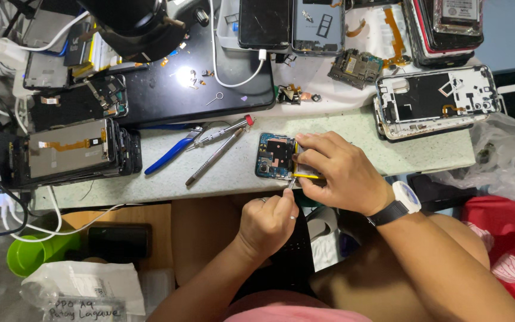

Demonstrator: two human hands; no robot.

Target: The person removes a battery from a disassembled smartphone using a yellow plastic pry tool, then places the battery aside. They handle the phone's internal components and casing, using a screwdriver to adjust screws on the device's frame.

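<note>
An opened phone [275, 156] with its blue circuit board exposed lies at the near edge of the workbench [353, 128]. My right hand [335, 173], with a white watch on the wrist, rests on the phone's right part and pins it down. My left hand [267, 223] is below the bench edge, fingers closed around a thin metal tool [291, 185] whose tip meets the phone's lower edge by a yellow strip [305, 176].
Blue-handled pliers [171, 154] and a grey screwdriver [213, 160] lie left of the phone. Stacked phone screens [73, 152] sit at the left, a black mat [198, 77] behind, a stripped phone frame [436, 101] at right. A green cup [31, 253] stands low left.
</note>
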